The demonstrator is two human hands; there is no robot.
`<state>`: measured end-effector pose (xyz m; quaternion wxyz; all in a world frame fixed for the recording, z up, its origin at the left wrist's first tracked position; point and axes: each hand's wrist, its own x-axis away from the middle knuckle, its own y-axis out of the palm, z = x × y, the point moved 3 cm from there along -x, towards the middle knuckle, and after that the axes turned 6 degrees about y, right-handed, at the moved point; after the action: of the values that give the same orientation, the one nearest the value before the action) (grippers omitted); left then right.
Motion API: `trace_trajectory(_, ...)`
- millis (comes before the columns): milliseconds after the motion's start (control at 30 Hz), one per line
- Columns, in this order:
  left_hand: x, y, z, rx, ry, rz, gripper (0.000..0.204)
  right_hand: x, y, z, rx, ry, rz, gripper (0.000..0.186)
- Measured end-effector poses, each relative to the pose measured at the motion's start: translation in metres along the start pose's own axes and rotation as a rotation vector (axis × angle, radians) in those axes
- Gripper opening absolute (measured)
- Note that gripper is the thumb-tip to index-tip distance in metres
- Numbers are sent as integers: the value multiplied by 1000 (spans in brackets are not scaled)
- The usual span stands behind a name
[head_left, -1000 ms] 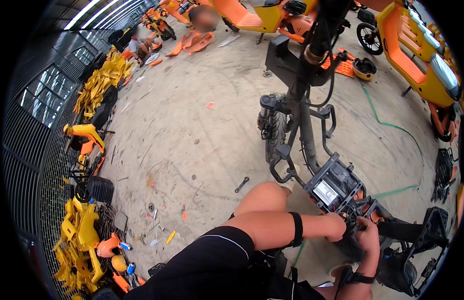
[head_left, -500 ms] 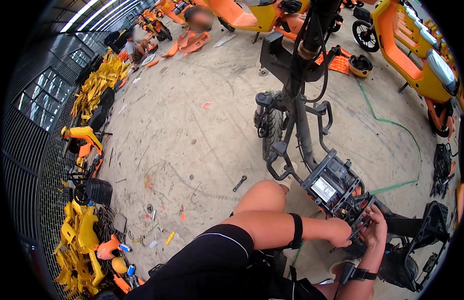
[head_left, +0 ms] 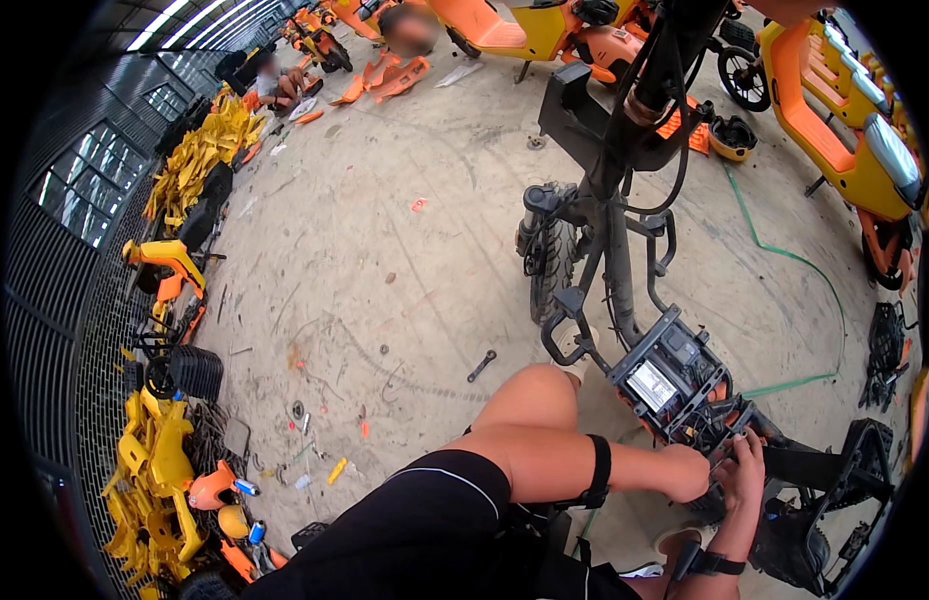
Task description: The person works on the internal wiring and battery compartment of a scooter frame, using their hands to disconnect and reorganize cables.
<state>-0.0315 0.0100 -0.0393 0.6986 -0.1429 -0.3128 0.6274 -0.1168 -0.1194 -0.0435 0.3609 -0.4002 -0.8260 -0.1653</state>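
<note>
Here, your left hand point(head_left: 685, 472) is curled and your right hand point(head_left: 742, 465) has its fingers bent narrow, close together at the near end of the stripped scooter frame point(head_left: 619, 285), near the edge of its component tray point(head_left: 640, 345); what either grips, I cannot tell. To the left, concrete floor point(head_left: 435, 270) runs broad from the front wheel point(head_left: 555, 265) toward heaped yellow panels point(head_left: 170, 465), while on the right the black rear section point(head_left: 805, 466) sits near your right hand.

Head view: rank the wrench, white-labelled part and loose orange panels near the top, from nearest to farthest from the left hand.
1. White-labelled part: just ahead.
2. Wrench: ahead, farther left.
3. Loose orange panels: far ahead, left.
</note>
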Motion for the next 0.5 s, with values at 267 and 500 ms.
trace_trajectory(267,13,1,21,22,93,-26,51,-13,-15,17,208,-61,-11,47)
trace_trajectory(500,4,9,4,-265,74,-382,36,-18,-24,13,406,-104,45,50)
